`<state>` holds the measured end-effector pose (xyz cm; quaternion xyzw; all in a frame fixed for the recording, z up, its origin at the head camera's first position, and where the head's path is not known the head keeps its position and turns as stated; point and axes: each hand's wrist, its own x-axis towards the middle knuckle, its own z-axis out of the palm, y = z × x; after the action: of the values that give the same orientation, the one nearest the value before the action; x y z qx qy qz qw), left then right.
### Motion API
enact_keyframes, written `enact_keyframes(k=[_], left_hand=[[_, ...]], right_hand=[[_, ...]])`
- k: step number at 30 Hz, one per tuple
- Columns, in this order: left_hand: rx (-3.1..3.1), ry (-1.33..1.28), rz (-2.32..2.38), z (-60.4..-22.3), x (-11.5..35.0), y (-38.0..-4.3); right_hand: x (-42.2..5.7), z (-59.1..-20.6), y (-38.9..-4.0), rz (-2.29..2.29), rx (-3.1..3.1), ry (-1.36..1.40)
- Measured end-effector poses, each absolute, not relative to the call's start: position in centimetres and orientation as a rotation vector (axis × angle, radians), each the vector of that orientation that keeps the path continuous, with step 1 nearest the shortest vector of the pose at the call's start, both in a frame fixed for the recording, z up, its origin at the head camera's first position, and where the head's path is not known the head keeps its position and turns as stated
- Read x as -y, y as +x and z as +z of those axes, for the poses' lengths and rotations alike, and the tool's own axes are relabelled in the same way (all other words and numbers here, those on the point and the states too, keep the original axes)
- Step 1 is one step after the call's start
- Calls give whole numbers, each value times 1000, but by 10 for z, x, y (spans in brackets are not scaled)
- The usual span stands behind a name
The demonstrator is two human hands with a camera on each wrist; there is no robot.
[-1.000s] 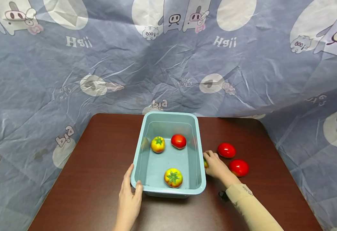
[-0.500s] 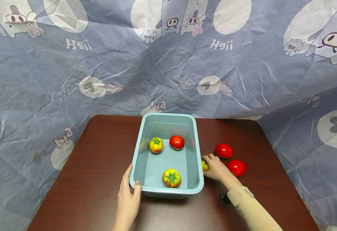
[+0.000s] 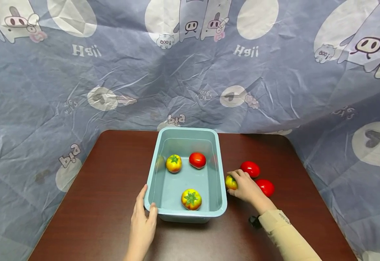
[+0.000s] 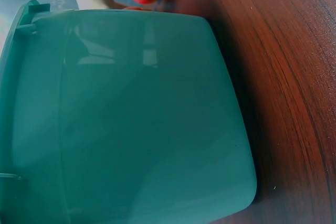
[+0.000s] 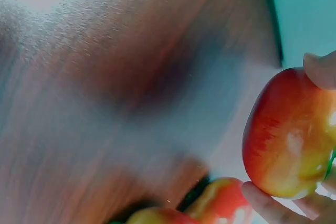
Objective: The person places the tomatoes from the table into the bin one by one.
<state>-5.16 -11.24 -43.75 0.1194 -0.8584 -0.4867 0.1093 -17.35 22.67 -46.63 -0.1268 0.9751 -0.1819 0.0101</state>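
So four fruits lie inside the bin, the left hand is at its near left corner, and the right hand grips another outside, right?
Not quite: three fruits lie inside the bin, not four; the head view shows it. The left hand is at the near left corner, and the right hand grips another fruit outside.

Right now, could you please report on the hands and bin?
Right hand grips yellow-red fruit beside bin. Left hand holds bin. Bin wall stands between fruit and interior.
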Motion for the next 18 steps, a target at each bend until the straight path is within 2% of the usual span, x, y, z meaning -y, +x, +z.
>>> enact_keyframes(k=[18], left_hand=[[2547,375,-1438,-436,110,-50]], right_hand=[[-231,-444,-167,-591,-3118,-408]])
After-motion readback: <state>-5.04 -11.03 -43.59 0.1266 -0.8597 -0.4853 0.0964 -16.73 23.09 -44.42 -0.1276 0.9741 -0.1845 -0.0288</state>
